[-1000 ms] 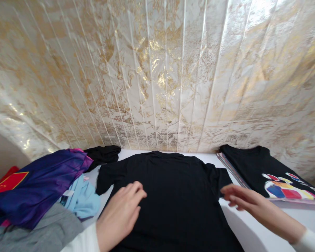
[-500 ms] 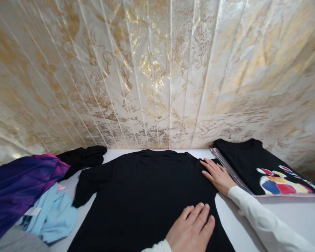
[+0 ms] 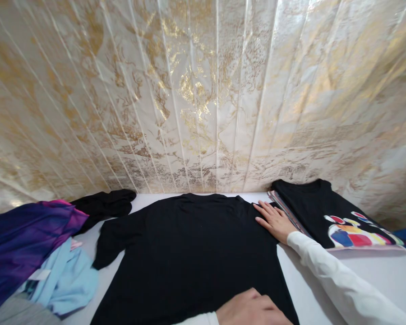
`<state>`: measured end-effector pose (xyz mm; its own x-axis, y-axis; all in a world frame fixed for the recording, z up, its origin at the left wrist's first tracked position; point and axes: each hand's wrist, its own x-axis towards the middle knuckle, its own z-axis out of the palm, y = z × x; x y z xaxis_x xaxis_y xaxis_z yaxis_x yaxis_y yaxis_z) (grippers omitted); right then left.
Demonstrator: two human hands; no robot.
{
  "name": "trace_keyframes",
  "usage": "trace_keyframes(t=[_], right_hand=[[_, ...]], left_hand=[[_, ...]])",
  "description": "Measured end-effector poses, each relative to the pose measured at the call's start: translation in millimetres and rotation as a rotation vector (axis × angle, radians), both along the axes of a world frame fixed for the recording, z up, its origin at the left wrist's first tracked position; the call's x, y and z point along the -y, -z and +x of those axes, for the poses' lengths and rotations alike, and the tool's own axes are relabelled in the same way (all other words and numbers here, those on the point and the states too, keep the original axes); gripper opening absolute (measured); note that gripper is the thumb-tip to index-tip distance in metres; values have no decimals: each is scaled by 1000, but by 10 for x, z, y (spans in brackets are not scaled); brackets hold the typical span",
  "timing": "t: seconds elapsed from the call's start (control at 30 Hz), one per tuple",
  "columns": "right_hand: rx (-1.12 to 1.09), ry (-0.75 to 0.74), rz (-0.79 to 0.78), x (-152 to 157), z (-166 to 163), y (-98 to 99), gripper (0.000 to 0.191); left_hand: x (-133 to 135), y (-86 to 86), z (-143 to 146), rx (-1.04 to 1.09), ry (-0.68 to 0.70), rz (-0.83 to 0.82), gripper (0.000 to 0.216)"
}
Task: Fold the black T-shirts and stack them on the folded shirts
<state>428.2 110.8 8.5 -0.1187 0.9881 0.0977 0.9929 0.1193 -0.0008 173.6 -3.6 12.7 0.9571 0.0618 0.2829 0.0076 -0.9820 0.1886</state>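
Observation:
A black T-shirt (image 3: 189,253) lies spread flat on a white table (image 3: 375,280), its neck toward the wall. My right hand (image 3: 274,220) rests flat and open on the shirt's right shoulder, fingers stretched toward the collar. My left hand (image 3: 250,310) lies on the shirt's lower right part at the bottom edge of the view; its fingers are curled down onto the cloth and partly cut off. Both arms wear white sleeves.
A folded stack topped by a black shirt with a coloured print (image 3: 334,221) sits at the right. At the left lies a heap of clothes: purple (image 3: 23,243), light blue (image 3: 61,280), and a black piece (image 3: 104,205). A gold-patterned wall (image 3: 203,90) backs the table.
My left hand crossed from the shirt's left side to its lower right and slid toward me. My right hand moved up onto the right shoulder and stays there.

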Motion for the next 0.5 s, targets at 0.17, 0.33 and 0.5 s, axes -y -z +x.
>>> trace_keyframes(t=[0.17,0.33,0.5], right_hand=[[6,2,13,-1,-13,-4,58],[8,1,25,7,-20,-19,57],[3,-1,28,2,-10,-13,57]], left_hand=[[-15,-250,318,-94,-126,-25,35],[-42,-325,534,-162,-124,145,16],[5,-320,560,-166,-152,292,18]])
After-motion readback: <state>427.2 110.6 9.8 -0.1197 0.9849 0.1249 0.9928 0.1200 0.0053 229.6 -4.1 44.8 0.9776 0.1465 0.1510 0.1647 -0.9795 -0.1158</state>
